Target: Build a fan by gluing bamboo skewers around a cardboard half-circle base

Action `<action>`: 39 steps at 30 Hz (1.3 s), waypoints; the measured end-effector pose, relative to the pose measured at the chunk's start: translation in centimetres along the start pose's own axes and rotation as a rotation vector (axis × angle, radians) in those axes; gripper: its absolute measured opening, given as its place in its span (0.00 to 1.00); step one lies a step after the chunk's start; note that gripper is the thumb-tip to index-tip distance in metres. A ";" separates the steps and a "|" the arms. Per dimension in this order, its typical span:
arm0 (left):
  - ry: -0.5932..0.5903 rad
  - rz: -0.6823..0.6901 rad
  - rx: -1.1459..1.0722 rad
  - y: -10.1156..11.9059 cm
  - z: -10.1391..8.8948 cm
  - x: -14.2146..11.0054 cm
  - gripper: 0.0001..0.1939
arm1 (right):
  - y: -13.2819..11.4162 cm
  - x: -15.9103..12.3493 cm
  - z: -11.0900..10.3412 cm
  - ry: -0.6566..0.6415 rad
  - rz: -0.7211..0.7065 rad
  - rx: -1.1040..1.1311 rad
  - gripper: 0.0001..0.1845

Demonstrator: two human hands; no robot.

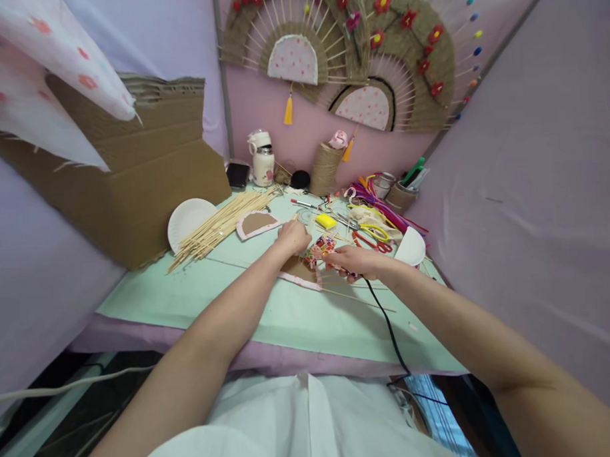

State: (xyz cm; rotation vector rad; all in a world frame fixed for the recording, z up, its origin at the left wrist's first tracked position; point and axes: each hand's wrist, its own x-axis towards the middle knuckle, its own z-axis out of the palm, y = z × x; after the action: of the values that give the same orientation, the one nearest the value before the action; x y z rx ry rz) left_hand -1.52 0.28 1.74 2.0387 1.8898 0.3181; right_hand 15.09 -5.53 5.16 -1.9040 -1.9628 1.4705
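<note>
My right hand [353, 261] is wrapped around a hot glue gun [320, 250] with a colourful flowered pattern. Its black cord [391, 325] runs down over the table's front edge. The gun's nose points left, over a brown cardboard half-round [303, 276] with a pale pink cloth rim. Thin bamboo sticks [360, 300] stick out from this piece to the right. My left hand [292, 237] is closed at the piece's far side, and a pale stick end [295, 217] pokes out above it. My left fingertips are mostly hidden.
Another cardboard half-round [257, 223] lies behind my left hand, beside a bamboo stick pile [219, 226] and a white paper plate [184, 219]. Red scissors [380, 246], yellow-handled scissors [375, 231] and a yellow block [325, 221] lie beyond the gun. A bottle [263, 164] and twine roll [324, 169] stand behind.
</note>
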 end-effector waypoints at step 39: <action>0.014 0.031 -0.008 0.0 0.2 -0.1 0.14 | 0.3 0.0 -0.5 0.083 0.002 0.096 0.30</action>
State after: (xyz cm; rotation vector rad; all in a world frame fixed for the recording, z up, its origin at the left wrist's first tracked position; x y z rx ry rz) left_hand -1.42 0.14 1.57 2.0672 1.8637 0.3477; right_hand 15.60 -5.31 5.24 -1.8959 -1.8216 1.4340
